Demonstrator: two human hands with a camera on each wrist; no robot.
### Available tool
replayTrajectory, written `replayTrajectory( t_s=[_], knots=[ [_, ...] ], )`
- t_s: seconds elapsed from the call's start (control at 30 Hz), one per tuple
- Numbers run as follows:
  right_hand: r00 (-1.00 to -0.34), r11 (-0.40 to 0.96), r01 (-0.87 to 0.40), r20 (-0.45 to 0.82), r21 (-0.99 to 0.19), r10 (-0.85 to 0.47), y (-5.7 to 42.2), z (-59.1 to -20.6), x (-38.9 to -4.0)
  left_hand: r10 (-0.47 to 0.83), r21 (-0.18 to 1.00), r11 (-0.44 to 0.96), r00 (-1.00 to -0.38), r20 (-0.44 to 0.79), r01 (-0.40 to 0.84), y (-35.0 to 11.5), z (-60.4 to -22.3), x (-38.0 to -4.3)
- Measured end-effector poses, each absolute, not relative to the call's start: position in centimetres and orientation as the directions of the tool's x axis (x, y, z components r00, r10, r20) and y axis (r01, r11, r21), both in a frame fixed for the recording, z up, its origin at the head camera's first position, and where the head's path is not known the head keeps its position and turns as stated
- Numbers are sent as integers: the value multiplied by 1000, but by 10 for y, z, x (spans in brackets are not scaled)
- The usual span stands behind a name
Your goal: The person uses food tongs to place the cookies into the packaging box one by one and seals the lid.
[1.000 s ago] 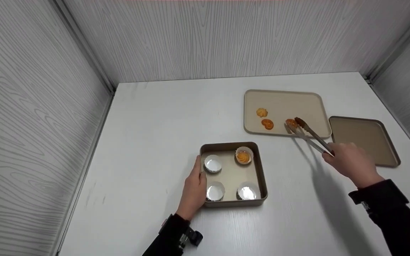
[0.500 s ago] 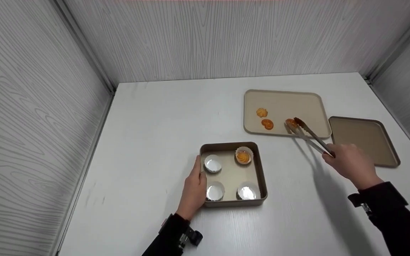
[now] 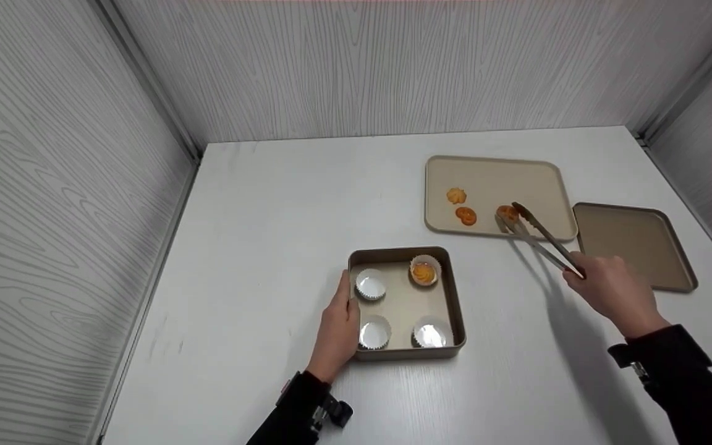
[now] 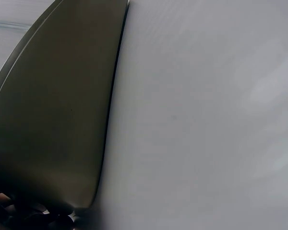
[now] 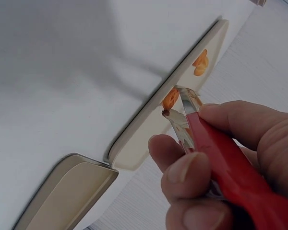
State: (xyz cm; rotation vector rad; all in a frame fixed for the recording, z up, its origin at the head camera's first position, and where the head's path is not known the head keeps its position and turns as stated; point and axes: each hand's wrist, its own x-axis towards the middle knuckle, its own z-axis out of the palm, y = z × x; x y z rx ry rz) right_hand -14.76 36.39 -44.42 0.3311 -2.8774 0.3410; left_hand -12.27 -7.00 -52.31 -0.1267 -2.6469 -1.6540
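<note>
My left hand (image 3: 335, 327) holds a square brown baking pan (image 3: 406, 354) by its left wall, with the thumb at the rim. Inside are several silver-white fluted cups, among them an empty cup (image 3: 371, 284); a swirled cookie (image 3: 423, 272) sits in the back right cup. My right hand (image 3: 615, 290) grips tongs (image 3: 544, 242), whose red handle (image 5: 230, 172) shows in the right wrist view. The tong tips straddle an orange-brown pretzel-shaped cookie (image 3: 507, 214) on a beige tray (image 3: 504, 168). Another pretzel-shaped cookie (image 3: 466, 216) and a flower-shaped cookie (image 3: 456, 195) lie left of it.
A shallow brown tray (image 3: 631, 244) stands right of the beige tray, close to its corner and partly behind my right hand. Everything rests on a white table (image 3: 257, 247). Wood-grained panels (image 3: 356, 74) rise at the back and both sides.
My right hand has shifted very slightly toward the right and down, the tong tips staying around the same cookie. My left hand and the pan hold their place.
</note>
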Motion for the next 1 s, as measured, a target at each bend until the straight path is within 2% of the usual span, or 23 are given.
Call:
replayTrajectory(
  t_s=[0.17,0.5,1.0],
  knots=[
    [-943,947,-257,266,-194,-201,364,-445,-143,64,896,436,-996,64,86,-70,-523,-122],
    [-888,942,-306,397,-139,-230,354,-441,-132,62,899,431,-996,60,81,-70,-523,-123],
    [-745,880,-472,557,-50,-368,319,-429,-109,55,897,435,-997,55,73,-70,-523,-123]
  ],
)
